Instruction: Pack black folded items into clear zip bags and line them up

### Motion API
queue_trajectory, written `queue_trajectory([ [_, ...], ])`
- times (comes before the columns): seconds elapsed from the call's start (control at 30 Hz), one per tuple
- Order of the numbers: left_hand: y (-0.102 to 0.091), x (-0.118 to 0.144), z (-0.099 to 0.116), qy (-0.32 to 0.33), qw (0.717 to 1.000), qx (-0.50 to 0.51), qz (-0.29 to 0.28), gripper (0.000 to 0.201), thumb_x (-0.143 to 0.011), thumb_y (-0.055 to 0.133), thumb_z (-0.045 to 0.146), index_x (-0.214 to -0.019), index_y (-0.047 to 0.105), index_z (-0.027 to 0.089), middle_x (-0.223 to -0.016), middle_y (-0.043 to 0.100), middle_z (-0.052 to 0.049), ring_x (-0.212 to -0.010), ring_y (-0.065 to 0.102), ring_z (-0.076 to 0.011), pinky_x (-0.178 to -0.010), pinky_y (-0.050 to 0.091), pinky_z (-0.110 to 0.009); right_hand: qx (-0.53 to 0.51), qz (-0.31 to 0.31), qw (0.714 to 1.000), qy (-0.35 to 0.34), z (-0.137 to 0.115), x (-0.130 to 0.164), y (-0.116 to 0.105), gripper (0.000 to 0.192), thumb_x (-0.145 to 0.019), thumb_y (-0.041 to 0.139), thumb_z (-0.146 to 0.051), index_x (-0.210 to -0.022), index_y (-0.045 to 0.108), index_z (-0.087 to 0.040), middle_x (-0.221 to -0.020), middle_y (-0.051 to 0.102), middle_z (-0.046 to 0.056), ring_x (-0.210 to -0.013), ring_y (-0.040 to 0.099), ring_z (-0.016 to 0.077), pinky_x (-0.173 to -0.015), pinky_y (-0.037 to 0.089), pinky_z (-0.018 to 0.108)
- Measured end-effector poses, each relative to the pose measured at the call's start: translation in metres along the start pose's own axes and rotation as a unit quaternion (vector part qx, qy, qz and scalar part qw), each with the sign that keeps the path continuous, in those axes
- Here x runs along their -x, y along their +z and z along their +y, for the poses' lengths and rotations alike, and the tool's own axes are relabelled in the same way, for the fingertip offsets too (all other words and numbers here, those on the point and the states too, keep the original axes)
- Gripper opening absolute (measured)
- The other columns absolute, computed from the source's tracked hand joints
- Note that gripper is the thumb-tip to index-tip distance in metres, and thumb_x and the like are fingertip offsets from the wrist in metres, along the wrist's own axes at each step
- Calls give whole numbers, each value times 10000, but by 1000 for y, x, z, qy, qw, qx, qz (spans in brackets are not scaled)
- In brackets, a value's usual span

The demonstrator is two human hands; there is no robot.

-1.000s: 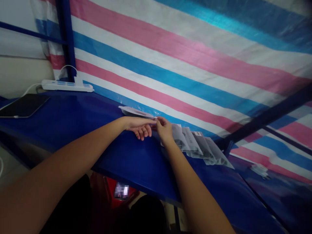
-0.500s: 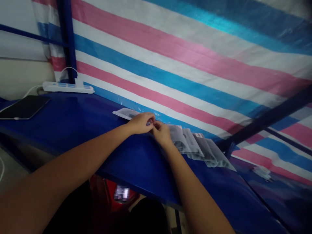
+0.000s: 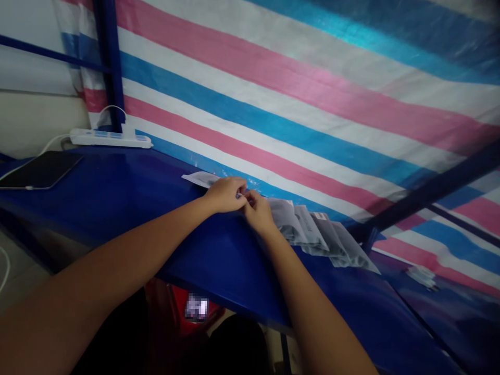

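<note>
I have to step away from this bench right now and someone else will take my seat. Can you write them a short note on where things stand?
Left hand: fingers curled, pinching the near end of a flat packet on the blue table.
Right hand: fingertips meeting the left at that same spot; what lies between them is too small to tell.
Done, by the look: a fanned row of grey packets lies just right of the right hand.
Left: the packet under the hands.
Far left: a dark tablet and a white power strip.
</note>
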State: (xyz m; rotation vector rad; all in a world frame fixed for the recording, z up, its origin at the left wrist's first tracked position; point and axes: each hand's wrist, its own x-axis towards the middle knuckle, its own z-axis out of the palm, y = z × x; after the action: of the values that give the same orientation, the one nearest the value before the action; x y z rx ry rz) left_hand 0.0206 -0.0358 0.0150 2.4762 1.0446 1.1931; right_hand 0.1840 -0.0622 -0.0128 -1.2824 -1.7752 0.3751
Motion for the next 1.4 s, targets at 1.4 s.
queue_trajectory([
  [1.4, -20, -13, -42, 13, 990, -81, 118, 138, -740, 545, 82, -795, 564, 207, -886, 616, -61, -885, 555, -222, -761, 445, -349, -9, 248, 955, 165, 28, -13, -29, 79, -849, 519, -280, -888, 518, -211, -734, 654, -21, -474, 625, 134, -451, 488, 230],
])
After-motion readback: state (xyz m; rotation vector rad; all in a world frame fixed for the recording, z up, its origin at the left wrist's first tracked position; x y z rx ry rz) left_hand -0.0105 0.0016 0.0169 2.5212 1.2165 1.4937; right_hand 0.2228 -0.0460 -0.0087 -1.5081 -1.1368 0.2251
